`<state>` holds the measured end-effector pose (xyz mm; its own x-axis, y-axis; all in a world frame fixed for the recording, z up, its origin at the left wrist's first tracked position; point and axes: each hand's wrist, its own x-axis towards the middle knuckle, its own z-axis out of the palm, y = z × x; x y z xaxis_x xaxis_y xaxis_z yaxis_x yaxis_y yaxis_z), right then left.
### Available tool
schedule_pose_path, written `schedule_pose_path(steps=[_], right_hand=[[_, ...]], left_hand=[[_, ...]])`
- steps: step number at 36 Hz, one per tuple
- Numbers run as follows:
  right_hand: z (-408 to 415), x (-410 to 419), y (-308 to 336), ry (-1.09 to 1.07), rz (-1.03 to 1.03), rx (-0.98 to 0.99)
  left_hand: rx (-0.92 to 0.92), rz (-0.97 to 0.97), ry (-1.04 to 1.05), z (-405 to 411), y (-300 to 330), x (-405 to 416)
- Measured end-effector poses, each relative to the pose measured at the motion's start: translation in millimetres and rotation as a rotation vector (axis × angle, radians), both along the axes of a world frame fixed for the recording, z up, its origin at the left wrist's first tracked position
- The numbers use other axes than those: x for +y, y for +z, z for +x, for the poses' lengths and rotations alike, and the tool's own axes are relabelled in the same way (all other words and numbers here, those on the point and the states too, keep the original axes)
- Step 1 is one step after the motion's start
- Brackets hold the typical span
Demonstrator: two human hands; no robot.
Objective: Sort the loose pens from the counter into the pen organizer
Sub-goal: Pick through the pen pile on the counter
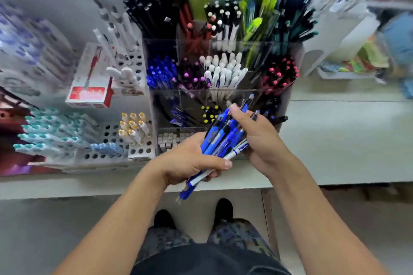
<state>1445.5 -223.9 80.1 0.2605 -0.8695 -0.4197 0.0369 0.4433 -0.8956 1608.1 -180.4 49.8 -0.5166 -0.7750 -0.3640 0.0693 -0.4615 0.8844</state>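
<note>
A pale worktop runs across a stationery display, its front edge passing just under the person's wrists, with grey floor and two dark shoes below. The clear pen organizer stands at 12 o'clock from the hands, its compartments packed with black, red, white, green, blue and pink-capped pens; the near compartments hold fewer. At 9 o'clock sit white perforated racks of markers and a red-and-white box. The worktop at 3 o'clock is bare up to blurred packets at the far right.

The left hand is wrapped around a bundle of blue pens, thumb across the barrels, tips sticking out below past the worktop edge. The right hand grips the bundle's upper end, thumb over the tops, just in front of the organizer's near wall.
</note>
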Motion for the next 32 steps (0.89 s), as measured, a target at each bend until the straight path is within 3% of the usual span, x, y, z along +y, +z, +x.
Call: schedule_pose_path(steps=[9, 13, 15, 19, 26, 32], right_hand=[[17, 9, -7, -0.191, -0.094, 0.075], [11, 12, -14, -0.309, -0.389, 0.221], [9, 10, -13, -0.287, -0.433, 0.254], [8, 7, -10, -0.186, -0.263, 0.236], [-10, -8, -1, 0.268, -0.066, 0.058], [-6, -17, 5, 0.125, -0.218, 0.105]], left_hand=[[0.027, -0.064, -0.163, 36, -8, -14], [0.053, -0.024, -0.141, 36, -9, -15], [0.039, -0.020, -0.145, 35, -9, -14], [0.016, 0.010, -0.123, 32, -9, -11], [0.059, 0.100, -0.196, 30, 1, -9], [0.031, 0.093, -0.083, 27, 11, -14]])
